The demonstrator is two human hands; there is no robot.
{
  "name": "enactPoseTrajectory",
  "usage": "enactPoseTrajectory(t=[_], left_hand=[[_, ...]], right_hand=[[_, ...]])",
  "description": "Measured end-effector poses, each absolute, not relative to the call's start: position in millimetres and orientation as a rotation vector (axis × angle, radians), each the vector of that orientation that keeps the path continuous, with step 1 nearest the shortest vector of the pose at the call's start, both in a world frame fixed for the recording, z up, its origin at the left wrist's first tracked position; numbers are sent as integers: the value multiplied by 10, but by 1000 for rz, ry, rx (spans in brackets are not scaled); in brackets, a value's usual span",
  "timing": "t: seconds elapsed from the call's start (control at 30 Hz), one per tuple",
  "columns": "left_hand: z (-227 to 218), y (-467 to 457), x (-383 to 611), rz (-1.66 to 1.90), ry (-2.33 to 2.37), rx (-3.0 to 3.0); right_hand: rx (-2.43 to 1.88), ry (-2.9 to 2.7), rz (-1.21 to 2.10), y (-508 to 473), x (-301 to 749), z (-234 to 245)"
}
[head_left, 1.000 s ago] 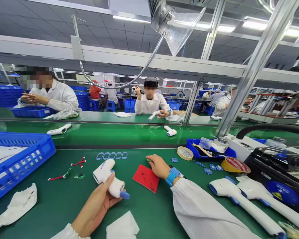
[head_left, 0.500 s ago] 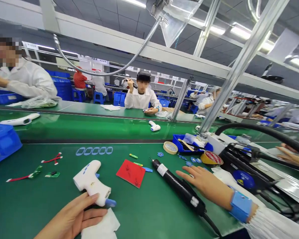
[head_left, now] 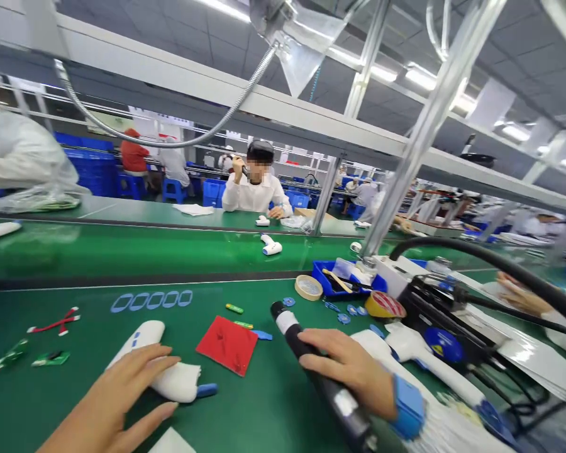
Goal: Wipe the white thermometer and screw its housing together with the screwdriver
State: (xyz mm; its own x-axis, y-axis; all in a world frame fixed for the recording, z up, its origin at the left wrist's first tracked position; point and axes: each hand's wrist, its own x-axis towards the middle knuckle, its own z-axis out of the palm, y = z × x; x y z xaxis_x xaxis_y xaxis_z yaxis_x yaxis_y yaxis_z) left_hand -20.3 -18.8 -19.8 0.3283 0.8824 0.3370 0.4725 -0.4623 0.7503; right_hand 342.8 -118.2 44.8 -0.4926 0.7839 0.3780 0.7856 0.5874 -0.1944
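Note:
My right hand is closed around a black electric screwdriver, whose front end points away from me. On the near left, my left hand lies across a white gun-shaped thermometer, fingers stretched out and thumb apart. Part of that thermometer is hidden under the fingers, and a blue piece sticks out at its end. Between the two hands lies a red square pad. White paper shows just below my left hand.
Blue oval frames form a row behind the thermometer. Red wires and a small circuit board lie left. A tape roll, blue tray and more white gun-shaped bodies are right. A person sits opposite.
My right hand has moved left onto the screwdriver and taken hold of it. My left hand has moved from beneath the thermometer's handle to on top of it. The view has shifted right.

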Motion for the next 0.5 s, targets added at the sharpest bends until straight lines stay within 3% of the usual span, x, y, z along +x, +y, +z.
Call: enactPoseTrajectory(t=[0.13,0.27,0.37,0.5], left_hand=[[-9,-190,-64,734,1089,2344],[253,-219,-26,421,938,2367],[350,-259,-42,366,907,2346],[278,-291,-68,399,900,2317]], right_hand=[[-1109,-1511,-4,-1173,3147,606],[-805,-910,289,-928,2684,922],[-659,-768,551,-716,2341,1078],[-608,-997,802,-524,1963,1053]])
